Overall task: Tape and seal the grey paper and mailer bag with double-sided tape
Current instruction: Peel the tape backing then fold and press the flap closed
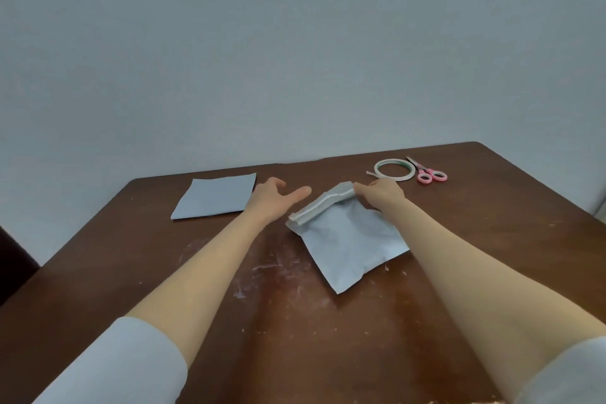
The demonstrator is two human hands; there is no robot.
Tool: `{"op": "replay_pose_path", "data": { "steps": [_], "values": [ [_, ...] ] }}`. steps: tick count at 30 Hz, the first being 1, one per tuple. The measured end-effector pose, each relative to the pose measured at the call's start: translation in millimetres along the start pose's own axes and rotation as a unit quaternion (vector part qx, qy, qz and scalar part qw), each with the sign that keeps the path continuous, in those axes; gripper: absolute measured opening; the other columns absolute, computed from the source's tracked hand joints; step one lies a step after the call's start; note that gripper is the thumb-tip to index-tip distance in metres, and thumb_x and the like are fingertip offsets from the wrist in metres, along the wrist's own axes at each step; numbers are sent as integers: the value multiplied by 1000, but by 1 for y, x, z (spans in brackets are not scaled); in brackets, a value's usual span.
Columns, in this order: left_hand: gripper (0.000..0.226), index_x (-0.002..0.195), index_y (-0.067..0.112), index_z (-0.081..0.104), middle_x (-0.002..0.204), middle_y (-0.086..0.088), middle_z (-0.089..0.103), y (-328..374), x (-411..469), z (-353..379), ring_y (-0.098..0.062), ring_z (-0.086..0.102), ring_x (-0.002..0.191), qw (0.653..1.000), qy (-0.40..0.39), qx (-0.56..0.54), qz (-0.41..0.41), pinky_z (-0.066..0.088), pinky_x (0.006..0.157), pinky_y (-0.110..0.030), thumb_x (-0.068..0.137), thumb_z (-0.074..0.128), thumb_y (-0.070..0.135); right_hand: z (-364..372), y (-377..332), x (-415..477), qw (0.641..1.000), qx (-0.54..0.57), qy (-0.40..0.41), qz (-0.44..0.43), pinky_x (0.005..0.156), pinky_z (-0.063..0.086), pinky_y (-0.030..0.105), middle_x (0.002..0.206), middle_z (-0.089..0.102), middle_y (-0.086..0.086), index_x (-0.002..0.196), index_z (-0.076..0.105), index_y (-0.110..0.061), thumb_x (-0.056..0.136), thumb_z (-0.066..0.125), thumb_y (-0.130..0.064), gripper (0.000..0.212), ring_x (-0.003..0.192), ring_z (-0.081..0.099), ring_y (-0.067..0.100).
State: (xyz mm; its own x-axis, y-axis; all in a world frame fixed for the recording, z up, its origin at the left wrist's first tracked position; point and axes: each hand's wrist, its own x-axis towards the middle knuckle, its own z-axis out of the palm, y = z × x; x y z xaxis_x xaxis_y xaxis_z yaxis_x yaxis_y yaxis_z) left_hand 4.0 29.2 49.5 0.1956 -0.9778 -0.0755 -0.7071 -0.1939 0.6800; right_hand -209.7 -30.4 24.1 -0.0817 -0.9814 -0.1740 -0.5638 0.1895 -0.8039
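Up front, the person's right hand (380, 195) pinches the far end of the folded-over flap (323, 205) of the mailer bag (352, 248), fingers curled over the fold and thumb beneath it. The left hand (278, 193) holds nothing: its fingers are straight and loosely spread, pointing toward the flap and just beside it, though whether it rests on the wood or hovers cannot be told. The two hands are near each other but apart. The pale grey bag lies flat and slightly crumpled on the brown table (295, 321), turned at an angle, its flap raised along the far-left edge with a lighter strip running its length. Taking the bag as the centre of the dial, the grey paper (216, 197) lies flat at ten o'clock, well apart from it and just beyond the left hand. At one o'clock sits the roll of double-sided tape (393, 170), a short tail trailing to its left, and touching its right side are pink-handled scissors (429, 173). Pale sleeves (114, 364) are pushed up both forearms.
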Motion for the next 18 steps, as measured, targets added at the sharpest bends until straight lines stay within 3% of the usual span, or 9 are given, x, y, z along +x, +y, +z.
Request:
{"op": "replay_pose_path", "data": {
  "steps": [2,5,7,10,12,13,15,18],
  "values": [
    [70,127,10,47,108,-8,62,1,-5,-3,-21,63,84,999,13,17,-41,56,70,-33,84,51,66,2,-2,4,1000,13,14,-9,55,35,28,56,46,2,61,42,-14,90,57,-38,40,62,48,21],
    [73,133,3,43,85,-13,68,2,-14,-3,-18,66,63,988,-76,-65,-121,57,55,-27,87,52,61,5,-10,8,999,42,13,-19,60,36,28,68,50,2,69,52,-10,92,57,-35,35,73,49,24],
    [79,136,0,39,87,-15,71,4,-16,-1,-16,68,59,976,-114,-116,-142,56,51,-24,86,55,59,8,-14,9,997,69,-9,-11,62,37,28,81,50,1,78,56,-8,91,60,-35,30,69,49,22],
    [71,126,-3,50,89,-15,73,7,-15,5,-15,70,61,969,-115,-165,-141,59,56,-25,85,61,54,12,-14,13,996,84,-32,22,47,32,26,63,43,4,68,42,-13,83,68,-26,33,52,40,18],
    [63,124,-1,50,86,-14,72,9,-11,11,-17,69,62,965,-88,-203,-141,59,57,-26,84,68,45,12,-12,15,993,108,-13,45,42,33,23,62,49,6,88,55,-13,77,67,-14,17,49,44,17],
    [60,124,-1,50,84,-14,70,11,-9,13,-18,68,63,963,-73,-218,-141,59,56,-26,84,70,39,11,-9,15,990,128,-9,57,42,36,23,63,54,7,99,61,-10,77,67,-10,24,50,48,17],
    [61,128,-1,45,83,-15,67,14,-5,17,-19,66,61,958,-43,-246,-139,57,50,-25,83,73,30,6,-5,14,982,175,-6,77,50,46,27,68,59,9,106,64,-2,79,66,-3,27,56,54,18],
    [66,133,-1,41,90,-16,65,17,-1,22,-18,65,60,947,-26,-288,-142,54,43,-22,81,76,21,-1,8,11,966,241,-13,98,70,56,30,89,64,12,103,63,-5,80,70,2,25,64,60,18]
  ]
}}
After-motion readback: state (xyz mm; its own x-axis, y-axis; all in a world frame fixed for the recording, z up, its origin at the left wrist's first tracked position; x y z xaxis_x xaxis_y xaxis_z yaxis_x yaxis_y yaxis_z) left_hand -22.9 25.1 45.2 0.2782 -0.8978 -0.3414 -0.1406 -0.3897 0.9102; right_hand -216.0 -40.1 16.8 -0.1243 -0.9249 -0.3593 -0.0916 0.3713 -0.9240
